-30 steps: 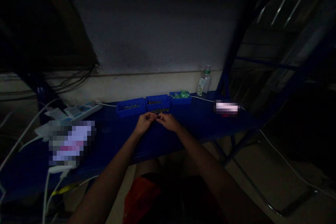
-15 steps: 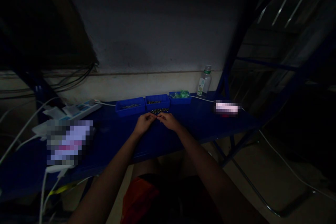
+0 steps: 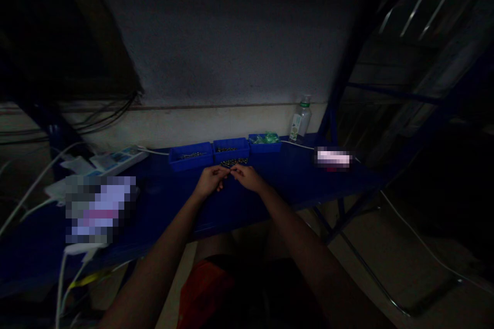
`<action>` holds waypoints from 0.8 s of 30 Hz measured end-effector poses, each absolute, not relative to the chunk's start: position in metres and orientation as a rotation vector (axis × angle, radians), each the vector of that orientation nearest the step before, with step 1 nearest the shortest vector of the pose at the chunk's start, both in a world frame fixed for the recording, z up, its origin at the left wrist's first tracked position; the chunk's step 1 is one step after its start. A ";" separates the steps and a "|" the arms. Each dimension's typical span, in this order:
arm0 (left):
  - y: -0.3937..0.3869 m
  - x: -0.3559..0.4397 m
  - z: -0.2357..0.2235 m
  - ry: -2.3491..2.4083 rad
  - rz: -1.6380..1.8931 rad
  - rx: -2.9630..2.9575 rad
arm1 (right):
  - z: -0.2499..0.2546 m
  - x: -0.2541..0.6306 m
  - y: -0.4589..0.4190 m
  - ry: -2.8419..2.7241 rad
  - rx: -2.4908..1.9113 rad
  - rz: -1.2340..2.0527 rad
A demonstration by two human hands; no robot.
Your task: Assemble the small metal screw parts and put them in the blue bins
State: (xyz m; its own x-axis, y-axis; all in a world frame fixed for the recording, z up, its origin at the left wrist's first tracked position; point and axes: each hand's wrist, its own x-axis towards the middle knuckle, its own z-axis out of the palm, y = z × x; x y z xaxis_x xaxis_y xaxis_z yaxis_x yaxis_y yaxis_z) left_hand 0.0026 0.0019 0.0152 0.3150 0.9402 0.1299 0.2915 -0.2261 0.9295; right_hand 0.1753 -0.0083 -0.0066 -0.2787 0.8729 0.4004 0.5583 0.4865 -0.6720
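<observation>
Over the blue table (image 3: pixel 285 175) by the wall (image 3: pixel 231 46), hands (image 3: pixel 230 170) pinch nearly closed, contents unclear.

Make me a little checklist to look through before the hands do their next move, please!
1. Left hand and right hand close together: ok.
2. Something tiny in the fingertips: cannot tell, too small and dark.
3. Pile of small pieces close to the hands: ok.
4. Left blue bin and middle blue bin have pieces inside: ok.
5. Bottle away from the hands: ok.
6. Bright light for seeing tiny things: not ok, it's dim.
</observation>
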 end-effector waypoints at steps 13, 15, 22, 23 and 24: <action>0.003 -0.002 0.014 1.079 0.957 1.609 | -0.010 0.175 -0.007 -2.008 -1.187 0.521; 0.005 -0.001 0.012 1.078 0.962 1.613 | -0.011 0.175 -0.007 -2.012 -1.200 0.520; 0.007 0.001 0.011 1.088 0.973 1.631 | -0.009 0.174 -0.009 -1.984 -1.192 0.558; 0.007 0.001 0.011 1.089 0.969 1.648 | -0.008 0.174 -0.010 -1.978 -1.182 0.560; 0.007 0.001 0.011 1.088 0.967 1.662 | -0.007 0.174 -0.011 -1.977 -1.169 0.566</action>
State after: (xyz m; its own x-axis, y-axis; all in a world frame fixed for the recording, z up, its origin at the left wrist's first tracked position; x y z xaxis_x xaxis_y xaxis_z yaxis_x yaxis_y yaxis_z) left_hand 0.0013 0.0067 0.0112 0.3067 0.9429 0.1300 0.2398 -0.2087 0.9481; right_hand 0.1737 -0.0113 -0.0069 -0.2951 0.8755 0.3827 0.5404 0.4832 -0.6888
